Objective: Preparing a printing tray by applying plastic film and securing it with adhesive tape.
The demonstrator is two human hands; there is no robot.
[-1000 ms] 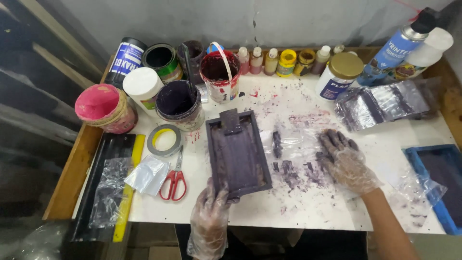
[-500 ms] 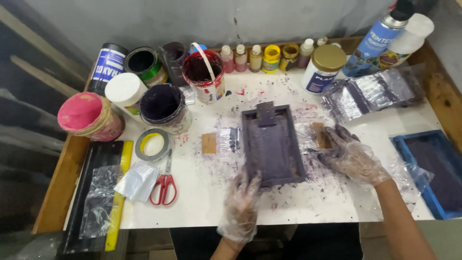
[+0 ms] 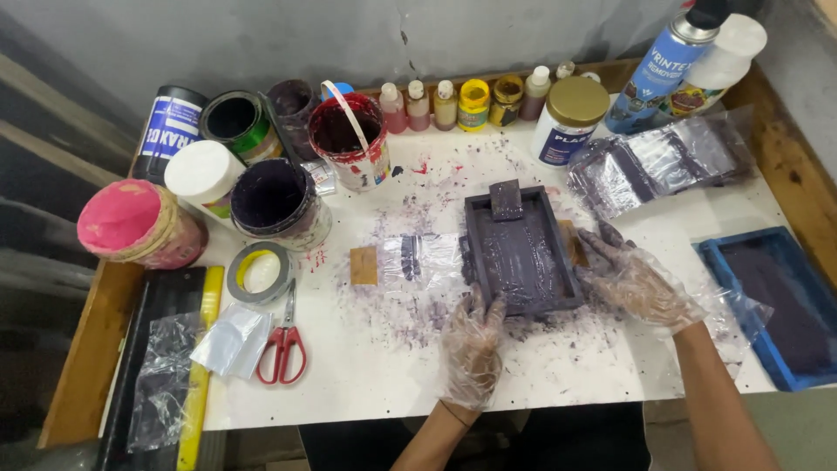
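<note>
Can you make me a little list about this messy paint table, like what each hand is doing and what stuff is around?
Place: white table speckled with purple ink
Left hand: in a clear plastic glove, gripping the near edge of the dark purple frame
Right hand: gloved too, resting at the frame's right side
Left of frame: clear plastic packet with a brown card
Back row: open ink pots, small bottles, a spray can
Near left: red scissors, tape roll
Far right: blue tray
</note>
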